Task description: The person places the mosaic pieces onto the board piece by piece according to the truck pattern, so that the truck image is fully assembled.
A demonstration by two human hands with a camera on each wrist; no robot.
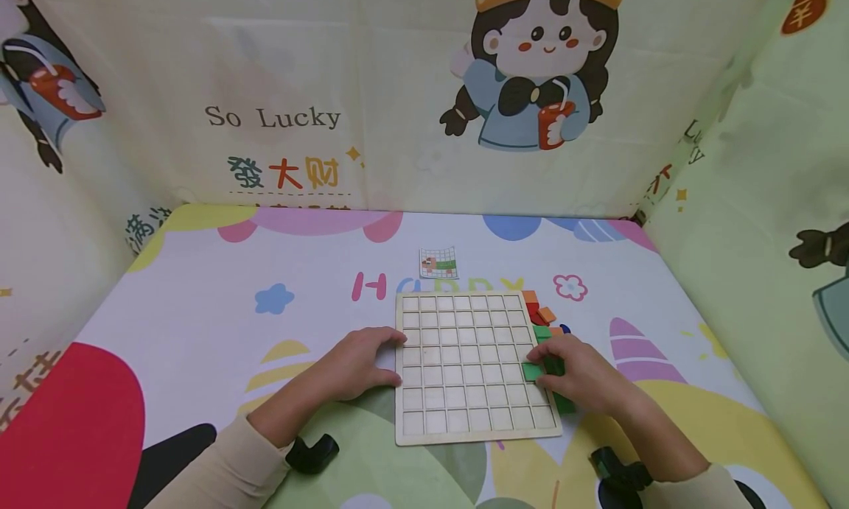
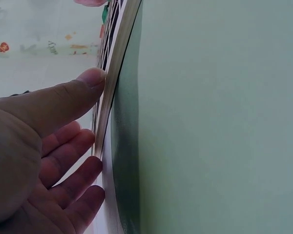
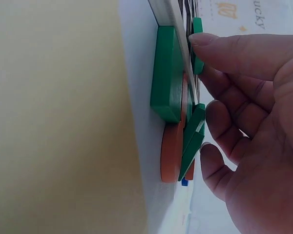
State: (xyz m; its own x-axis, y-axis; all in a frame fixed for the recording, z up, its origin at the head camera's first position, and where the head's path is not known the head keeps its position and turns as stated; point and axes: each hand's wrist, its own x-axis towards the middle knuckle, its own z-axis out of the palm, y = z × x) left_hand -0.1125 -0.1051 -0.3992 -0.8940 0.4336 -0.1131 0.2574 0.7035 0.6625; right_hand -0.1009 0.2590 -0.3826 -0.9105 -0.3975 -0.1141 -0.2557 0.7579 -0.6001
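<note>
A square wooden grid board point(image 1: 398, 406) lies on the table, its cells bare apart from one green square tile point(image 1: 531, 372) near the right edge. My right hand point(image 1: 584, 373) pinches that tile between thumb and finger, just above the board, as the right wrist view also shows. At the board's left edge, my left hand point(image 1: 354, 362) touches the rim with thumb and fingertips, the fingers spread and loosely bent. Under and beside my right hand lie more green pieces point(image 3: 166, 73) and an orange round-edged piece point(image 3: 171, 153), partly hidden in the head view.
Orange tiles point(image 1: 546, 315) and red pieces point(image 1: 533, 311) lie loose along the board's right side, with a dark blue piece point(image 1: 565, 328) nearby. Beyond the board is a small card point(image 1: 438, 263) printed with a coloured grid picture. Patterned cloth walls point(image 1: 398, 155) enclose the table.
</note>
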